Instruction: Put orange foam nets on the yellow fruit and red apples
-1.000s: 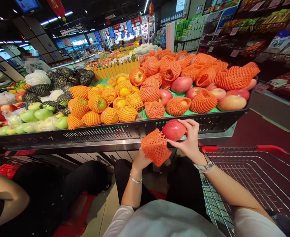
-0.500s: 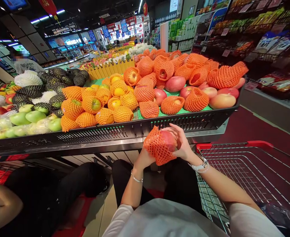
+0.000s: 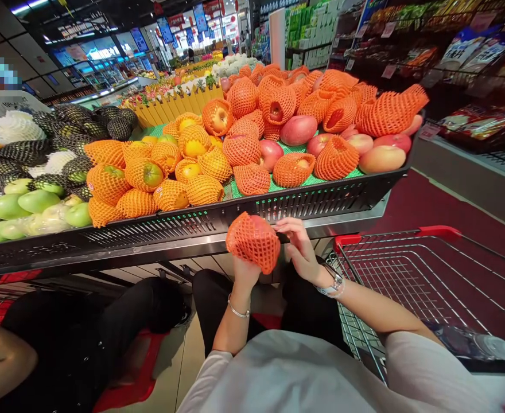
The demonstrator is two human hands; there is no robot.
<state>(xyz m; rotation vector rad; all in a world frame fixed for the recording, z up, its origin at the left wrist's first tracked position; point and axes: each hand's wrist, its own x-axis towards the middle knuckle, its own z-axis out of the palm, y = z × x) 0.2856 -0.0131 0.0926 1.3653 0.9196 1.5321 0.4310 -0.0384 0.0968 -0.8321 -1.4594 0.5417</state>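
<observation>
A red apple in an orange foam net [image 3: 253, 242] rests in my left hand [image 3: 246, 274], held from below in front of the display. The net covers most of the fruit; some red skin shows at the top. My right hand [image 3: 300, 252] is just to the right of it, fingers apart and holding nothing. Behind both hands, a black bin [image 3: 313, 201] carries more apples in orange nets [image 3: 294, 170] and several bare red apples [image 3: 298, 131]. Oranges in yellow-orange nets [image 3: 170, 195] lie left of them.
A wire shopping cart [image 3: 439, 232] with red corners stands at my right, a clear plastic bottle [image 3: 489, 347] in it. Another person in black [image 3: 63, 344] sits at my left. Green apples [image 3: 41, 201] and black-netted fruit [image 3: 22, 155] lie at the bin's left.
The foam net now covers more of the apple. My right hand has come off the fruit, and my left hand has moved left with it. The view has shifted slightly.
</observation>
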